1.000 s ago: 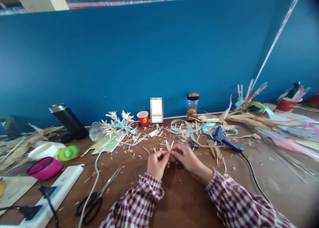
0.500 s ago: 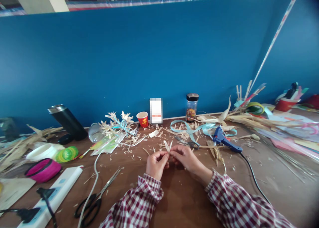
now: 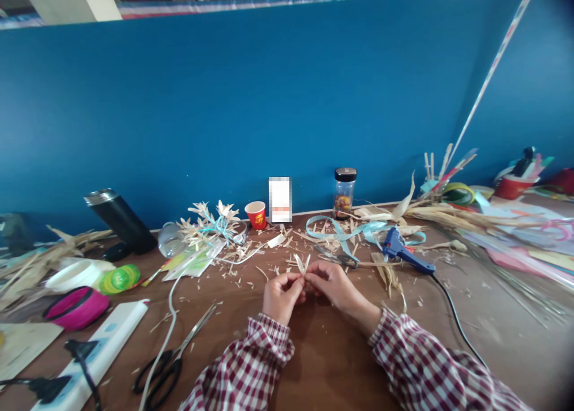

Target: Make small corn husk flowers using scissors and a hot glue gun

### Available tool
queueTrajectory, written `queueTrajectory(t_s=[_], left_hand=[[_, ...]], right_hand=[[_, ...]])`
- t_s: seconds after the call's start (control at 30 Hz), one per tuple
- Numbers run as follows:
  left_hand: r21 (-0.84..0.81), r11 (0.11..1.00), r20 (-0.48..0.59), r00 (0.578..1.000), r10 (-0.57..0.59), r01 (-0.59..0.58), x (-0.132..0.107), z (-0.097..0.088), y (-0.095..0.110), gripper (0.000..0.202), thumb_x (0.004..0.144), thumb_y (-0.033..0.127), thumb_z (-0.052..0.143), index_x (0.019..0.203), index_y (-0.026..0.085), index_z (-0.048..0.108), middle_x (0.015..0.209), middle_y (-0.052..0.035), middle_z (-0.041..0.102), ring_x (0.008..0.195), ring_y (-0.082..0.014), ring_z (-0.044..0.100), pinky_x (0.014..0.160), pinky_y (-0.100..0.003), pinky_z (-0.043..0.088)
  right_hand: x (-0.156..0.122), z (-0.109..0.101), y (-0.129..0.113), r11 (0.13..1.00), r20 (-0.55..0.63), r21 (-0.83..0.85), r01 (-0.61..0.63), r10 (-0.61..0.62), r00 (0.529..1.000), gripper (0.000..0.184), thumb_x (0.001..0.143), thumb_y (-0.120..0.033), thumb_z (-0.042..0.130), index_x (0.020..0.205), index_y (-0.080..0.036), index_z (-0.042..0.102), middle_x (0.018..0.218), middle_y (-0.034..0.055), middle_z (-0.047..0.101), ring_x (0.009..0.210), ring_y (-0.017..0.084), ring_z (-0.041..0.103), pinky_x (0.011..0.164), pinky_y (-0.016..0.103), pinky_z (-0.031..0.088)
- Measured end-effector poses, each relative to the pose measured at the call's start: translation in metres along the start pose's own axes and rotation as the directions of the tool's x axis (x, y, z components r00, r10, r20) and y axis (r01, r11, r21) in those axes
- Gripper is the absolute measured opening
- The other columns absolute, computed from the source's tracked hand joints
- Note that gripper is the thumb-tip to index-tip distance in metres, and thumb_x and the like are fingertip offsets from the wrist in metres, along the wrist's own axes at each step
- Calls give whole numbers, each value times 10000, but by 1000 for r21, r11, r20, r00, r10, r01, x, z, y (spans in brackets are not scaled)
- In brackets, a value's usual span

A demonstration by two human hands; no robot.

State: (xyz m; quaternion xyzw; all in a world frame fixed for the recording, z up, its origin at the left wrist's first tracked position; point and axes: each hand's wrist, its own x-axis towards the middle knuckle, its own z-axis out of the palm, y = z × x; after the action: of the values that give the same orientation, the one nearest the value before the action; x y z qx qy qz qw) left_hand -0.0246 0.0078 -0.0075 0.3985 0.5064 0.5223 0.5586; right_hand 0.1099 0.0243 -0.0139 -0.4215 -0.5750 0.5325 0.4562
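Between my two hands stand a few pale, pointed corn husk petals [image 3: 302, 264], spread like a small flower. My left hand [image 3: 281, 292] pinches their base with thumb and finger. From the other side my right hand [image 3: 330, 280] is closed on the same base, its fingertips against the left ones. The very bottom of the piece is hidden by my fingers. Beyond my hands lie a blue ribbon [image 3: 343, 237] and many husk scraps. A blue glue gun [image 3: 397, 246] rests to the right, and black-handled scissors [image 3: 168, 363] lie to the left.
Husk flowers [image 3: 210, 222] lie left of a red paper cup [image 3: 255, 215]. A lidded jar [image 3: 344, 195] stands by the blue partition [image 3: 287, 100]. At left are a black thermos [image 3: 121, 219], a pink pouch [image 3: 76, 308] and a power strip [image 3: 107, 333] with cords. Dried husks [image 3: 466, 215] spread at right.
Almost nothing differs. Both hands keep their hold on the husk petals, with at most a slight shift of the fingers, and the whole view has moved a little.
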Motion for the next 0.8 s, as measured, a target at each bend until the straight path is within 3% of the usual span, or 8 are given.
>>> queueTrajectory(t_s=[0.47,0.8], left_hand=[[-13,1000,20,1000,-5,6,4,-2,-4,313,538,364,758,710,115,681,570,-8,640,484,-102,578,493,-221,535],[-8,1000,5,1000,10,-10,4,-2,-5,284,544,342,753,695,119,663,541,12,619,451,-86,554,463,-200,517]], right_hand=[[0,2,2,1000,-11,-4,26,-26,1000,114,742,-261,567,761,-149,566,561,-35,504,463,76,426,445,199,326],[-1,5,0,999,-18,-42,19,-20,1000,140,769,-281,533,776,-150,578,581,-20,532,480,90,467,446,198,367]])
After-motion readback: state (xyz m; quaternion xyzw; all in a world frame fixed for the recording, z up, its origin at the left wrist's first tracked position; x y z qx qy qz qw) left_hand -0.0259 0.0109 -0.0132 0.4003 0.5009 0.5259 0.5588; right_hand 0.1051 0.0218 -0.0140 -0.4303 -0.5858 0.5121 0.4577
